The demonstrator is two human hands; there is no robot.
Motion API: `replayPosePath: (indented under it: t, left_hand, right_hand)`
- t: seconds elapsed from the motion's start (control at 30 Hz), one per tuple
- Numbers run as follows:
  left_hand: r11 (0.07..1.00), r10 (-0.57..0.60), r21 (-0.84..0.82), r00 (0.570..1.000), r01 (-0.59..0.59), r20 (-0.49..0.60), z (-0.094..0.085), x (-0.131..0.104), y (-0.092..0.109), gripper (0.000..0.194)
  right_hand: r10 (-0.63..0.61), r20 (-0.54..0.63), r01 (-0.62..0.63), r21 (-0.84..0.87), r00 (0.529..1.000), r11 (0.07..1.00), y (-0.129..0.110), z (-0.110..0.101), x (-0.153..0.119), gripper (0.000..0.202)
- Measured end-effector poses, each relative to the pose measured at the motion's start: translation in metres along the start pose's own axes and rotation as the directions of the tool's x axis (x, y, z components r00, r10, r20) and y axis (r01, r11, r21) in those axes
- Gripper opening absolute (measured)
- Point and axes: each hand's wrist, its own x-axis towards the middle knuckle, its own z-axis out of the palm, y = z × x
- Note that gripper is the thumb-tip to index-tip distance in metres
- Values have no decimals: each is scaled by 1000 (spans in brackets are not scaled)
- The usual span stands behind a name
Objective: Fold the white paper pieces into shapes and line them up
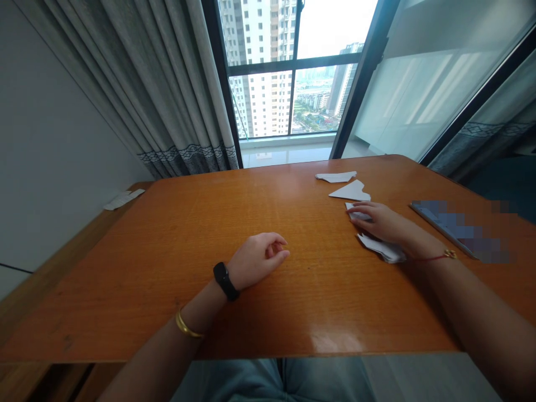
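My left hand (258,259) rests near the middle of the wooden table (180,240), its fingers loosely curled together with nothing in them. On the right, my right hand (374,222) lies over a small white paper piece (352,211), fingers on top of it; the hand hides much of that paper. Just below my right hand and partly under the wrist sits a stack of white folded papers (383,249). Beyond the hand are a pointed white paper shape (352,191) and a flatter white paper (336,177).
A flat object with a dark edge and a blurred surface (464,229) lies at the table's right side. White paper strips (124,199) lie on a wooden ledge at the far left. A grey curtain (167,84) and a window stand behind the table.
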Motion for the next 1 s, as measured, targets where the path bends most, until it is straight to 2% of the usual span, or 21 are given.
replayPosePath:
  t: [0.17, 0.23, 0.3, 0.37, 0.43, 0.5, 0.57, 0.63, 0.7, 0.8, 0.87, 0.93, 1.0]
  left_hand:
    - [1000, 2, -9, 1000, -2, 1, -1, 0, 1, 21]
    - [1000, 4, -11, 1000, -4, -2, -1, 0, 1, 21]
    - [1000, 9, -8, 1000, -9, -7, -1, -1, 1, 21]
    - [1000, 14, -1, 1000, -15, -11, -1, -1, 0, 20]
    - [1000, 16, 7, 1000, -16, -13, -1, -1, 0, 20]
    - [1000, 13, 13, 1000, -13, -13, 0, -1, -1, 21]
    - [1000, 11, 21, 1000, -11, -9, 0, 0, -2, 21]
    - [1000, 13, 29, 1000, -13, -5, 0, 0, -2, 21]
    - [999, 13, 33, 1000, -14, 1, 0, 1, -3, 21]
    - [999, 9, 33, 1000, -9, 6, 0, 1, -3, 21]
    - [999, 9, 34, 1000, -9, 4, 0, 1, -3, 20]
    - [999, 12, 36, 1000, -12, 4, 0, 1, -4, 20]
    - [999, 16, 39, 1000, -16, 6, 1, 0, -4, 20]
  right_hand:
    - [-1, -26, 1, 18, 1000, 1000, 3, -10, -4, 44]
    - [20, -70, -19, 14, 997, 1000, 1, -23, -10, 46]
    - [47, -63, -46, 26, 997, 999, -2, -39, -18, 46]
    - [84, 34, -85, 49, 996, 995, -6, -54, -29, 45]
    - [124, 194, -142, 79, 973, 987, -11, -63, -37, 42]
    - [176, 333, -220, 97, 926, 971, -17, -63, -42, 41]
    - [246, 424, -306, 80, 872, 949, -22, -59, -43, 41]
    - [296, 474, -357, 42, 829, 933, -23, -53, -42, 40]
    - [307, 500, -363, 15, 810, 932, -22, -50, -41, 39]
    - [263, 509, -318, 22, 819, 948, -21, -54, -41, 38]
    - [267, 417, -303, 21, 869, 953, -21, -58, -39, 40]
    - [303, 155, -304, -12, 940, 952, -21, -58, -35, 45]
    - [277, -137, -287, -63, 951, 956, -19, -52, -28, 47]
